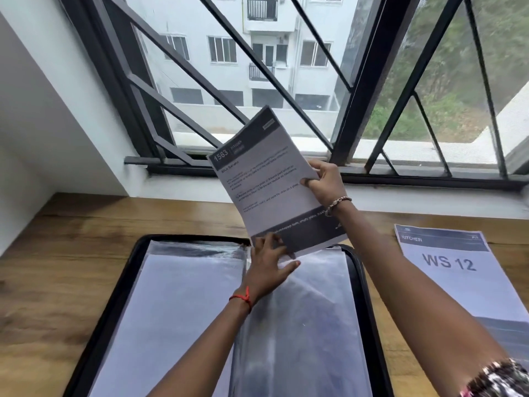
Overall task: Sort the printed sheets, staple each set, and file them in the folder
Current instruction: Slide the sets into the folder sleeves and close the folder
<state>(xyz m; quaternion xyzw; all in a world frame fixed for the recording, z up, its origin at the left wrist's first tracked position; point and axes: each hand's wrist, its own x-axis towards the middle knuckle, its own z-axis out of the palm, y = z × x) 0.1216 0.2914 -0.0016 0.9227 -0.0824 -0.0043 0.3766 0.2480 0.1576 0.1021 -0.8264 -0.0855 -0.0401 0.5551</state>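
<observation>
A printed set of sheets [266, 181] headed "1563" is held up tilted above the open black folder [137, 270]. My right hand [325, 181] pinches the set's right edge, thumb on the front. My left hand [267, 265] lies with spread fingers at the set's bottom edge, over the top of the folder's right plastic sleeve [312, 319]. Whether it holds the sleeve's lip or only touches it is unclear. The left sleeve [177, 296] holds a white sheet.
A second printed set marked "KITCHEN WS 12" [452, 270] lies on the wooden desk [57, 253] to the right of the folder. A barred window [257, 81] and its sill run along the desk's far edge. A white wall stands at the left.
</observation>
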